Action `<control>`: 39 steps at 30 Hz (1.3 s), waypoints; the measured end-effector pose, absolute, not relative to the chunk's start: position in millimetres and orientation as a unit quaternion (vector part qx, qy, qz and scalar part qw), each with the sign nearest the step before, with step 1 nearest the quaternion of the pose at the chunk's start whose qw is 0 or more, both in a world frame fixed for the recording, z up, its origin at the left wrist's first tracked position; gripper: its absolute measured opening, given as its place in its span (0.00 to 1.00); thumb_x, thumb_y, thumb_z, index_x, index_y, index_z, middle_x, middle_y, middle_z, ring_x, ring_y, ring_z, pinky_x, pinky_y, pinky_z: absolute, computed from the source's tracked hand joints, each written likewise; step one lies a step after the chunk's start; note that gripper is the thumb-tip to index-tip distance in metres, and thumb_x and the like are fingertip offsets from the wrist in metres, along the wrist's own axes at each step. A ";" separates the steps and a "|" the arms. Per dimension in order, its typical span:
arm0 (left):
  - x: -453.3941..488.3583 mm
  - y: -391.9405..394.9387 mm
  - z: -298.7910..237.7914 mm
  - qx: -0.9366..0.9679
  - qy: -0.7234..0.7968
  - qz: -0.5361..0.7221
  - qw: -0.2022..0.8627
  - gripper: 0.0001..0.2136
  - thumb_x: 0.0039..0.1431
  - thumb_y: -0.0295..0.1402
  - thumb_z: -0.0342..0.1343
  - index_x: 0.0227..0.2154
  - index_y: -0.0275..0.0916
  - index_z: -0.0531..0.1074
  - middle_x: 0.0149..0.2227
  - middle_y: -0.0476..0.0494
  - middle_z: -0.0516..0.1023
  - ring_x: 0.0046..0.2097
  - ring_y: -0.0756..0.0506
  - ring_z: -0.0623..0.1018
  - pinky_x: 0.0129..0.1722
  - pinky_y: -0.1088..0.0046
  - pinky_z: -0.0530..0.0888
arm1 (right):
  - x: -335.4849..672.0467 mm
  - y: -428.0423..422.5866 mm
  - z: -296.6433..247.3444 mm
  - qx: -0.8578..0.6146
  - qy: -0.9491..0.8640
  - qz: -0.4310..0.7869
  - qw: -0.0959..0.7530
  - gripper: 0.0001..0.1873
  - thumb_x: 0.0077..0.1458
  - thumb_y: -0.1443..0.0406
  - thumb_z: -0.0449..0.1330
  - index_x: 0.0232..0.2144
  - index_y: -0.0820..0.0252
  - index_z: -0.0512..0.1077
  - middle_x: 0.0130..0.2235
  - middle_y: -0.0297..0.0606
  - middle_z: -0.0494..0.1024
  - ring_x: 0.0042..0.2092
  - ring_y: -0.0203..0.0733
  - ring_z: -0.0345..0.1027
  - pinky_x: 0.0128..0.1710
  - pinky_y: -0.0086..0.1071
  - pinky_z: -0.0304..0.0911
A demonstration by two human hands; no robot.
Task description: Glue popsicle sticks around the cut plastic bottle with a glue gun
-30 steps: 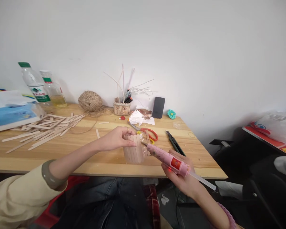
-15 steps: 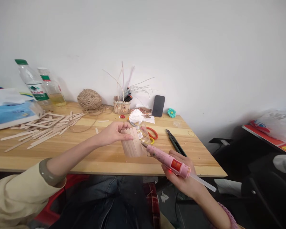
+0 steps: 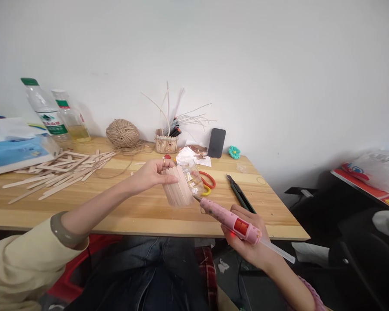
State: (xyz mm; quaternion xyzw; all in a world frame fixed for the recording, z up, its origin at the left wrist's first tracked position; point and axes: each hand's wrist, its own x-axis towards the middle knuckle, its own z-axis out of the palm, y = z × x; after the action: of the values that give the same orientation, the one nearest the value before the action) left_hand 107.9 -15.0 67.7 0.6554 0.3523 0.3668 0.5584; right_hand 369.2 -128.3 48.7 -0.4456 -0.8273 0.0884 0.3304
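Observation:
My left hand (image 3: 154, 175) is closed on a clear plastic container (image 3: 195, 180) partly covered with upright wooden craft sticks (image 3: 178, 190), its thumb lying over the sticks. In my right hand (image 3: 246, 242) is a pink hot glue gun (image 3: 225, 217) with a red light glowing under it and a clear glue stick (image 3: 280, 252) poking from its rear. The gun's nozzle (image 3: 197, 198) points at the edge of the last craft stick; whether it touches cannot be made out. Red and yellow scissors handles (image 3: 207, 180) show behind the container.
Loose craft sticks (image 3: 68, 170) lie in a heap on the left beside a tissue pack (image 3: 17, 149). A twine ball (image 3: 122, 133), a small stick basket (image 3: 166, 144) and a phone (image 3: 216, 143) stand by the wall. A utility knife (image 3: 240, 192) lies on the right.
My left hand has shifted the container slightly up and left, tilting it a little. The glue gun stays near its edge, almost unmoved.

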 end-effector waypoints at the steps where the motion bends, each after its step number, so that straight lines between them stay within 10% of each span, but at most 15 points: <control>1: 107.5 -14.3 67.3 0.651 0.350 0.370 0.562 0.16 0.38 0.36 0.67 0.28 0.34 0.70 0.26 0.50 0.75 0.29 0.51 0.73 0.31 0.76 0.69 | 369.7 -128.3 47.9 -0.445 -0.827 0.091 0.330 0.12 0.52 0.70 0.51 0.36 0.57 0.73 0.24 0.35 0.72 0.23 0.36 0.63 0.21 0.29 0.60; 24: 103.4 -11.0 71.9 0.777 0.336 0.298 0.440 0.15 0.46 0.41 0.61 0.33 0.35 0.71 0.38 0.43 0.77 0.39 0.44 0.76 0.41 0.66 0.73 | 370.9 -132.2 49.8 -0.456 -0.799 0.129 0.369 0.11 0.55 0.64 0.52 0.38 0.53 0.74 0.26 0.35 0.73 0.25 0.38 0.64 0.24 0.32 0.63; 31: 89.5 3.8 61.6 0.905 0.325 0.239 0.134 0.07 0.52 0.38 0.58 0.31 0.41 0.74 0.47 0.43 0.75 0.56 0.40 0.68 0.61 0.46 0.41 | 437.9 -82.2 51.1 -0.667 -0.474 0.169 0.549 0.19 0.48 0.52 0.59 0.32 0.64 0.73 0.15 0.29 0.63 0.16 0.34 0.55 0.14 0.27 0.50; 39: 69.9 30.7 51.3 0.929 0.305 0.211 0.007 0.06 0.57 0.36 0.54 0.31 0.41 0.73 0.40 0.46 0.78 0.56 0.39 0.65 0.57 0.41 0.27 | 515.3 -18.7 28.8 -0.807 -0.424 0.122 0.393 0.20 0.44 0.50 0.56 0.20 0.62 0.71 0.17 0.36 0.69 0.20 0.40 0.64 0.19 0.31 0.57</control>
State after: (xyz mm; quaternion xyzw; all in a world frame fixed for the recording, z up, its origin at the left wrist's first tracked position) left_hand 69.9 30.7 51.3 0.9286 0.3054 0.2105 0.0070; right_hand 515.3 -18.7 28.8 -0.8066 -0.4239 0.1217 0.3935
